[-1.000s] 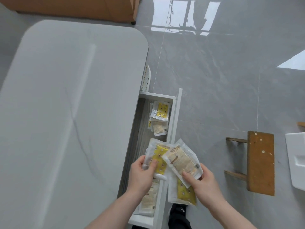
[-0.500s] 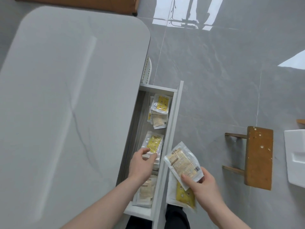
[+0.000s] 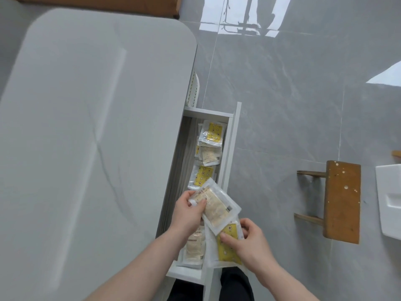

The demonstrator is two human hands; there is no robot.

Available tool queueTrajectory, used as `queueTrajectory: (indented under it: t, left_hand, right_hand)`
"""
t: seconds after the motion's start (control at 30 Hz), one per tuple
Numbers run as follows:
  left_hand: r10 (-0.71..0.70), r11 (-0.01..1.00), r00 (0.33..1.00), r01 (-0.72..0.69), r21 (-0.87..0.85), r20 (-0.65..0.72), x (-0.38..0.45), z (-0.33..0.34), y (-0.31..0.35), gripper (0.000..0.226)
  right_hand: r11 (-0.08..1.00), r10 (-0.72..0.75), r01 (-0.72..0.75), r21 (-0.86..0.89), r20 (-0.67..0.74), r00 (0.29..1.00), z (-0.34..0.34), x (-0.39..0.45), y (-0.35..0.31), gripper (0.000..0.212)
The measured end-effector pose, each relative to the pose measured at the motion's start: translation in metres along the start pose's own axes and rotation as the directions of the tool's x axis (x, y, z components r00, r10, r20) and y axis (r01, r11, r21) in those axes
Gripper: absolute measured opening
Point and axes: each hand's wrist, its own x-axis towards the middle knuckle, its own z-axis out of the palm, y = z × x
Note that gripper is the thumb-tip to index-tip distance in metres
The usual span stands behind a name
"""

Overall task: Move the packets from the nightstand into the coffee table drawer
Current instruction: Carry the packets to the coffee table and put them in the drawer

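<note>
Over the open drawer [image 3: 232, 135], beige-label packet [image 3: 214, 206], print too blurred to read.

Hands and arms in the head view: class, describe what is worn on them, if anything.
Both forearms are bare as far as the frame shows, with no sleeves in view. The left hand and right hand wear no gloves; no rings, watch or bracelets are visible.

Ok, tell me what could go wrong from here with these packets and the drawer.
1. The left hand pinches the beige packet by one corner; it could slip and drop outside the drawer.
2. The yellow packet in the right hand sits over the drawer's front edge, so it might fall to the floor.
</note>
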Motion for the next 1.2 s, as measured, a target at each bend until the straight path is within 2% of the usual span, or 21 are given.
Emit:
queueTrajectory:
  t: [0.13,0.2,0.27,0.37,0.43,0.5,0.57,0.63,0.7,0.73,0.77,0.83,0.93,1.03,1.13,1.17,1.2]
  left_hand:
    - [0.068,0.994,0.969,-0.046,0.096,-0.236,0.038,0.003,0.023,0.019]
    - [0.113,0.972,0.954,-0.048,0.231,-0.279,0.054,0.002,0.033,0.020]
    - [0.151,0.925,0.963,-0.057,0.375,-0.225,0.067,0.003,0.038,0.027]
    - [0.170,0.773,0.984,-0.098,0.626,-0.057,0.076,0.002,0.042,0.059]
    - [0.183,0.699,0.983,-0.123,0.705,-0.010,0.076,-0.002,0.036,0.075]
    - [0.216,0.715,0.976,-0.139,0.685,-0.027,0.066,-0.008,0.028,0.072]
    - [0.253,0.761,0.967,-0.185,0.622,-0.022,0.046,-0.015,0.016,0.057]
    - [0.180,0.853,0.981,-0.193,0.485,0.073,0.019,-0.021,0.001,0.045]
    - [-0.010,0.959,0.967,-0.062,0.275,0.254,-0.010,-0.028,-0.015,0.041]
    - [-0.085,0.977,0.940,0.013,0.212,0.331,-0.023,-0.031,-0.023,0.037]
    - [-0.109,0.980,0.922,0.038,0.193,0.371,-0.033,-0.034,-0.032,0.030]
    - [-0.055,0.979,0.946,-0.012,0.203,0.319,-0.044,-0.039,-0.049,0.017]
    - [0.005,0.959,0.990,-0.044,0.281,0.139,-0.044,-0.043,-0.066,0.016]
    - [0.010,0.843,0.999,-0.031,0.538,0.040,-0.029,-0.048,-0.090,0.011]
    - [-0.097,0.700,0.992,0.012,0.715,0.079,-0.016,-0.049,-0.108,0.010]
    - [-0.167,0.663,0.978,0.020,0.749,0.122,-0.014,-0.048,-0.109,0.017]
    - [-0.231,0.626,0.959,0.020,0.780,0.161,-0.011,-0.047,-0.111,0.035]
  right_hand:
    - [1.000,0.021,-0.021,0.000,-0.019,1.000,-0.006,0.001,0.010,0.031]
    - [1.000,0.019,-0.018,0.013,-0.027,0.999,-0.008,-0.002,0.015,0.028]
    - [0.999,0.019,-0.017,0.046,-0.037,0.999,-0.008,-0.005,0.018,0.024]
    - [0.997,0.019,-0.015,0.078,-0.054,0.998,-0.005,-0.008,0.022,0.019]
    - [0.998,0.020,-0.016,0.061,-0.067,0.998,-0.001,-0.009,0.025,0.017]
    - [0.999,0.024,-0.020,0.049,-0.080,0.997,0.003,-0.009,0.026,0.017]
    - [0.998,0.032,-0.027,0.054,-0.091,0.995,0.007,-0.008,0.027,0.017]
    - [0.995,0.047,-0.038,0.093,-0.099,0.994,0.012,-0.007,0.026,0.017]
    - [0.990,0.070,-0.058,0.130,-0.091,0.993,0.018,-0.007,0.026,0.018]
    - [0.990,0.076,-0.066,0.126,-0.077,0.994,0.022,-0.007,0.027,0.018]
    - [0.992,0.077,-0.070,0.101,-0.061,0.995,0.025,-0.007,0.028,0.018]
    - [0.998,0.060,-0.059,0.019,-0.057,0.997,0.032,-0.009,0.029,0.018]
    - [0.999,0.036,-0.041,-0.030,-0.155,0.987,0.036,-0.007,0.031,0.018]
    - [0.998,0.054,-0.056,-0.005,-0.225,0.973,0.037,-0.005,0.027,0.013]
    - [0.999,0.039,-0.043,-0.012,-0.211,0.977,0.038,-0.001,0.016,0.009]
    - [0.999,0.023,-0.029,-0.023,-0.200,0.979,0.040,0.001,0.009,0.009]
    - [0.999,0.008,-0.016,-0.041,-0.193,0.981,0.043,0.004,0.004,0.010]
